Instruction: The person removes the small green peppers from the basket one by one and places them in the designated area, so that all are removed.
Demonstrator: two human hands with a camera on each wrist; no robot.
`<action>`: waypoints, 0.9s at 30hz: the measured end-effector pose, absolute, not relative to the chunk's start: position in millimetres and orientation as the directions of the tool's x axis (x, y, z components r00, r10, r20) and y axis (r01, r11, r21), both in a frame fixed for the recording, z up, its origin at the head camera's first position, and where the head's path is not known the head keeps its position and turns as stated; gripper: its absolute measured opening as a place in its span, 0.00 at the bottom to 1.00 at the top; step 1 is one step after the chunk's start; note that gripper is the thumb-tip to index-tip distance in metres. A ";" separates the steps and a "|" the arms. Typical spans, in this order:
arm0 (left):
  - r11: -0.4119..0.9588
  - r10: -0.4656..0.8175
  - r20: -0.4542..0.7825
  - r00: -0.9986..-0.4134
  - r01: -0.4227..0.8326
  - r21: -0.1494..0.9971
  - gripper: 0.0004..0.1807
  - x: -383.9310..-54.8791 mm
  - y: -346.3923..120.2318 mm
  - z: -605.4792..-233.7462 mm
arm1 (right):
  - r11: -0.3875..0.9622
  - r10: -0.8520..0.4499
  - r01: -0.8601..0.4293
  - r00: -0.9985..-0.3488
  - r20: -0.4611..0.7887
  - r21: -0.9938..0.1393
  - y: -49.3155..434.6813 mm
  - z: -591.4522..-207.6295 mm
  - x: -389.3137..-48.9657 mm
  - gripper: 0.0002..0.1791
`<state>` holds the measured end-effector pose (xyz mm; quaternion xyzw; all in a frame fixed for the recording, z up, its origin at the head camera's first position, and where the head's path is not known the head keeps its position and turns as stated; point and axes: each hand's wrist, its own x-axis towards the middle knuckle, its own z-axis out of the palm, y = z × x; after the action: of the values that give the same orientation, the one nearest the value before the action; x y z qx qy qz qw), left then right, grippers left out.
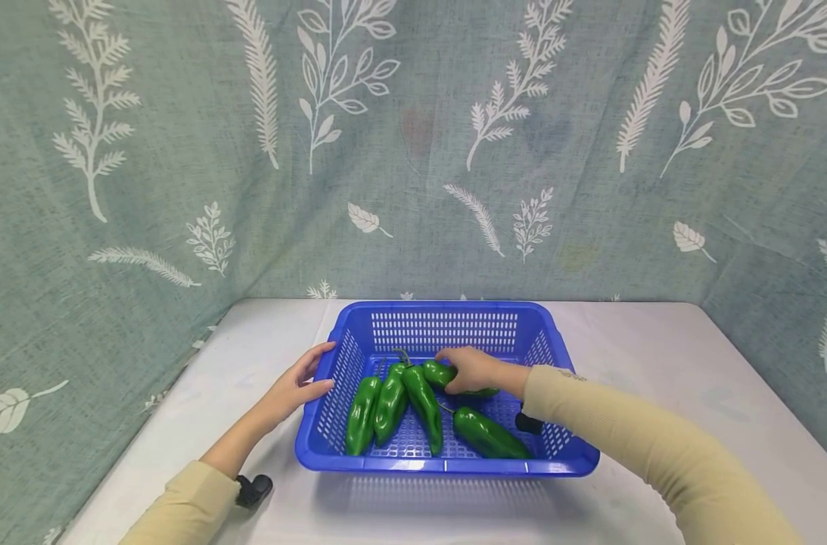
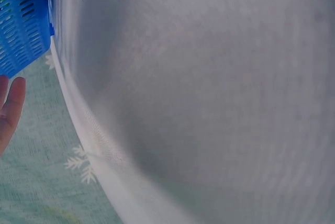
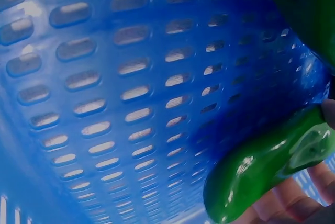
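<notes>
A blue plastic basket point(image 1: 447, 465) with slotted walls holds several glossy green peppers. Inside its back right part, my right hand point(image 1: 477, 369) grips one green pepper point(image 1: 438, 373), thumb on one side and fingers on the other. That pepper's smooth rounded end shows in the right wrist view, with fingertips point(image 3: 290, 198) beneath it. At the basket's left rim, my left hand point(image 1: 292, 392) rests with fingers and thumb spread and fairly straight. Only a couple of its fingers point(image 2: 14, 98) appear in the left wrist view, beside the basket wall point(image 2: 31, 35).
Three peppers lie side by side in the basket's left half, among them a long one point(image 1: 423, 409). Another pepper point(image 1: 488, 435) lies at the front right. The basket stands on a white-covered table point(image 1: 645, 356), with a leaf-patterned green cloth point(image 1: 413, 151) behind.
</notes>
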<state>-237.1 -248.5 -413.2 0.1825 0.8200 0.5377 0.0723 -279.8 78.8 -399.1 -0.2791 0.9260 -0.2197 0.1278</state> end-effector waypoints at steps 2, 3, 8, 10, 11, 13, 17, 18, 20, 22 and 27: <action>0.351 0.380 0.080 -0.922 0.223 0.909 0.33 -236.7 -248.5 -412.8 | 0.747 -0.580 -0.469 -0.807 -0.115 -0.471 78.3 -398.7 -278.7 0.30; 0.349 0.382 0.080 -0.921 0.224 0.910 0.34 -236.5 -248.5 -412.7 | 0.750 -0.578 -0.469 -0.808 -0.115 -0.467 77.9 -398.8 -278.4 0.31; 0.340 0.387 0.077 -0.919 0.219 0.915 0.34 -236.2 -249.0 -412.2 | 0.772 -0.551 -0.446 -0.825 -0.127 -0.453 74.2 -394.1 -274.8 0.31; 0.340 0.385 0.075 -0.920 0.217 0.915 0.34 -236.2 -249.2 -412.1 | 0.777 -0.549 -0.449 -0.826 -0.126 -0.441 73.9 -393.0 -274.6 0.31; 0.340 0.385 0.075 -0.920 0.217 0.915 0.34 -236.2 -249.2 -412.1 | 0.777 -0.548 -0.448 -0.827 -0.125 -0.442 74.0 -392.3 -274.5 0.31; 0.341 0.384 0.075 -0.920 0.217 0.915 0.34 -236.0 -249.2 -411.8 | 0.780 -0.546 -0.447 -0.828 -0.128 -0.438 74.8 -390.1 -273.9 0.31; 0.341 0.386 0.074 -0.919 0.217 0.914 0.34 -235.5 -248.4 -411.3 | 0.777 -0.544 -0.440 -0.830 -0.126 -0.451 77.7 -381.9 -272.4 0.32; 0.341 0.387 0.075 -0.919 0.218 0.914 0.34 -235.4 -248.1 -411.2 | 0.775 -0.544 -0.442 -0.830 -0.122 -0.451 79.0 -379.7 -272.2 0.32; 0.341 0.388 0.078 -0.918 0.222 0.913 0.34 -235.3 -247.5 -410.9 | 0.767 -0.547 -0.445 -0.830 -0.110 -0.462 81.4 -374.7 -272.0 0.31; 0.343 0.388 0.080 -0.918 0.224 0.912 0.34 -235.2 -247.3 -410.9 | 0.760 -0.547 -0.442 -0.831 -0.101 -0.476 83.8 -370.8 -271.6 0.31; 0.348 0.383 0.080 -0.920 0.224 0.910 0.34 -235.4 -247.1 -411.1 | 0.737 -0.566 -0.463 -0.821 -0.076 -0.491 89.8 -364.3 -269.2 0.30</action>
<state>-235.4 -247.1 -411.1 0.1857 0.8176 0.5400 0.0736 -269.2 89.8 -364.3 -0.2782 0.9254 -0.2323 0.1107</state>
